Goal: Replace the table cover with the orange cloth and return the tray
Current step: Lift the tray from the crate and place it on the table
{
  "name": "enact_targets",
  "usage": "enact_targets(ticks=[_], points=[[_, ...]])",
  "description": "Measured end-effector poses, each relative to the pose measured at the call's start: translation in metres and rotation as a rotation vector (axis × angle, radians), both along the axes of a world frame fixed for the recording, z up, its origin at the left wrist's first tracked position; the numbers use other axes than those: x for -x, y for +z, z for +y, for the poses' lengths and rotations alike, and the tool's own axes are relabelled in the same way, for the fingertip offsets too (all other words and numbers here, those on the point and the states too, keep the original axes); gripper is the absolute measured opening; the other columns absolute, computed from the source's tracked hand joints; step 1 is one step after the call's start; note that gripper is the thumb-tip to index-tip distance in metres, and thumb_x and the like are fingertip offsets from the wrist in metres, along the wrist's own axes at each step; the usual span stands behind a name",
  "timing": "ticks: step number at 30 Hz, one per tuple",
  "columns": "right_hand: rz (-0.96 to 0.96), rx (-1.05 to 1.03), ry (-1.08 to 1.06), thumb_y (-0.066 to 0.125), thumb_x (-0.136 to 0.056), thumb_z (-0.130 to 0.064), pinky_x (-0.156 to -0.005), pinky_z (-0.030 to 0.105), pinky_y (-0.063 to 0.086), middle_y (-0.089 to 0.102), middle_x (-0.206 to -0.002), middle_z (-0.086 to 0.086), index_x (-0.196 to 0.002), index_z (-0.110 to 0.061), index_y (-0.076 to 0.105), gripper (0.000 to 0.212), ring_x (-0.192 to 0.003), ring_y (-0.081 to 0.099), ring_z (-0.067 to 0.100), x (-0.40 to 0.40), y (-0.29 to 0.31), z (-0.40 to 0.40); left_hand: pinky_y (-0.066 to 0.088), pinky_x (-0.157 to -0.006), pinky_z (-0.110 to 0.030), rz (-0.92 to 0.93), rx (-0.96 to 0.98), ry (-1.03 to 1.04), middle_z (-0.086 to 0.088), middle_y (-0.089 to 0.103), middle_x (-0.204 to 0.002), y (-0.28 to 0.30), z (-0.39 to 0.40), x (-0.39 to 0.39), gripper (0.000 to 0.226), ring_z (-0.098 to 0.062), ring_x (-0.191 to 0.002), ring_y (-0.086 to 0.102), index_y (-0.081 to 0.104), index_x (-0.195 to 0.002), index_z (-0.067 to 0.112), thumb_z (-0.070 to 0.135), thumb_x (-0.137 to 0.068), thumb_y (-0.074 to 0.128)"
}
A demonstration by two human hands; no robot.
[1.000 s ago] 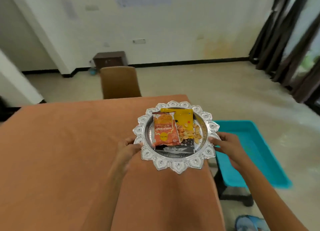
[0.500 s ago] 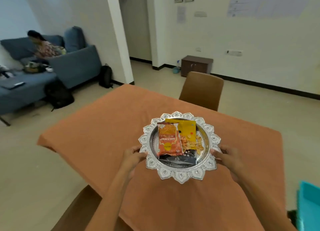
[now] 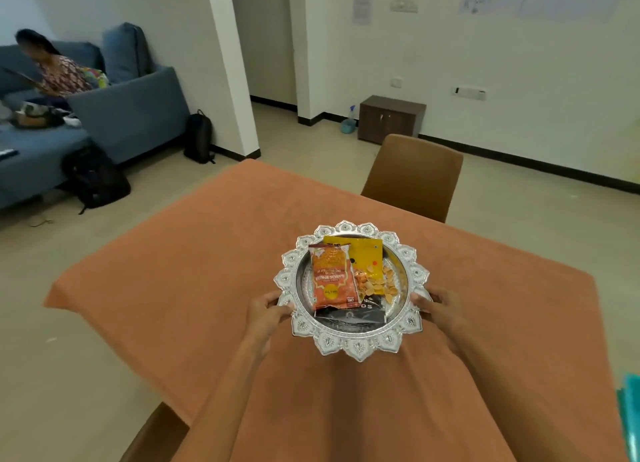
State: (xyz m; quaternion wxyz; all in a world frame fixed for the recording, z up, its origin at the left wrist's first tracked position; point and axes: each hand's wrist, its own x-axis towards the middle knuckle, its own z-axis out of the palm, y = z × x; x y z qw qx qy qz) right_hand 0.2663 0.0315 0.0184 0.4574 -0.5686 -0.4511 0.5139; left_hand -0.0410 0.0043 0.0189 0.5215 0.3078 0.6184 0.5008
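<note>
2 hands (image 3: 353,311) at opposite rims of tray (image 3: 356,349).

Around you: brown chair (image 3: 414,177) at the counter's far side; second chair (image 3: 152,437) at its near left edge; small dark cabinet (image 3: 391,119) against the wall; blue sofa (image 3: 131,111) to your left, a person (image 3: 57,70) seated there; two black backpacks (image 3: 95,179) on the floor.

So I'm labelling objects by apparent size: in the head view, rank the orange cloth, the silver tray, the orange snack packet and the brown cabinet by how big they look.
1. orange cloth, largest by far
2. silver tray
3. brown cabinet, though it stands far off, so its true size is unsure
4. orange snack packet, close to the cabinet in looks
</note>
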Motion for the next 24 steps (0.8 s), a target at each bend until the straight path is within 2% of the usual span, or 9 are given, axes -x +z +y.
enact_targets(ticks=[5, 10, 14, 16, 20, 22, 24], points=[[-0.014, 0.044, -0.037, 0.059, -0.089, -0.003, -0.06, 0.024, 0.054, 0.07, -0.081, 0.006, -0.098, 0.001, 0.066, 0.012, -0.07, 0.067, 0.013, 0.002, -0.016, 0.011, 0.055, -0.065, -0.019, -0.038, -0.039, -0.072, -0.003, 0.073, -0.087, -0.016, 0.018, 0.005, 0.027, -0.013, -0.078, 0.069, 0.067, -0.095, 0.011, -0.012, -0.083, 0.061], [-0.028, 0.104, -0.017, 0.061, -0.089, -0.009, -0.063, 0.029, 0.055, 0.069, -0.088, 0.009, -0.101, -0.001, 0.065, 0.015, -0.076, 0.066, 0.019, -0.002, -0.017, 0.017, 0.056, -0.065, -0.024, -0.054, -0.063, -0.083, -0.006, 0.074, -0.088, -0.02, 0.025, 0.006, 0.025, -0.019, -0.081, 0.07, 0.068, -0.098, 0.007, -0.012, -0.083, 0.06], [-0.041, 0.131, -0.033, 0.061, -0.09, -0.011, -0.059, 0.025, 0.054, 0.068, -0.085, 0.005, -0.101, -0.005, 0.066, 0.013, -0.07, 0.066, 0.013, -0.001, -0.018, 0.016, 0.055, -0.057, -0.024, -0.099, -0.072, -0.079, 0.001, 0.075, -0.083, -0.023, 0.02, 0.004, 0.027, -0.015, -0.072, 0.071, 0.065, -0.102, 0.016, -0.007, -0.087, 0.059], [-0.039, 0.129, -0.045, 0.061, -0.09, -0.012, -0.058, 0.025, 0.053, 0.068, -0.085, 0.005, -0.101, -0.006, 0.066, 0.014, -0.07, 0.065, 0.014, 0.001, -0.018, 0.015, 0.055, -0.057, -0.024, -0.095, -0.082, -0.078, 0.0, 0.074, -0.086, -0.026, 0.02, 0.004, 0.027, -0.016, -0.072, 0.071, 0.064, -0.107, 0.015, -0.004, -0.089, 0.059], [-0.022, 0.108, -0.135, 0.062, -0.088, -0.007, -0.056, 0.025, 0.053, 0.068, -0.082, 0.006, -0.1, -0.005, 0.066, 0.013, -0.068, 0.064, 0.015, 0.005, -0.02, 0.013, 0.057, -0.06, -0.028, -0.078, -0.106, -0.093, -0.006, 0.073, -0.094, -0.031, 0.019, 0.006, 0.031, -0.022, -0.078, 0.072, 0.063, -0.115, 0.013, -0.001, -0.088, 0.061], [-0.056, 0.065, -0.196, 0.065, -0.085, -0.005, -0.061, 0.03, 0.054, 0.068, -0.081, 0.007, -0.098, -0.003, 0.067, 0.013, -0.071, 0.063, 0.019, 0.009, -0.022, 0.012, 0.058, -0.063, -0.03, -0.053, -0.105, -0.095, -0.006, 0.073, -0.093, -0.037, 0.019, 0.007, 0.031, -0.023, -0.079, 0.071, 0.063, -0.116, 0.014, 0.0, -0.088, 0.062], [-0.148, 0.029, -0.274, 0.07, -0.081, -0.004, -0.067, 0.03, 0.054, 0.069, -0.083, 0.004, -0.102, -0.001, 0.067, 0.021, -0.074, 0.062, 0.018, 0.014, -0.022, 0.012, 0.058, -0.07, -0.037, 0.032, -0.107, -0.073, -0.009, 0.072, -0.101, -0.043, 0.019, 0.007, 0.035, -0.025, -0.083, 0.07, 0.061, -0.121, 0.015, 0.006, -0.087, 0.065]])
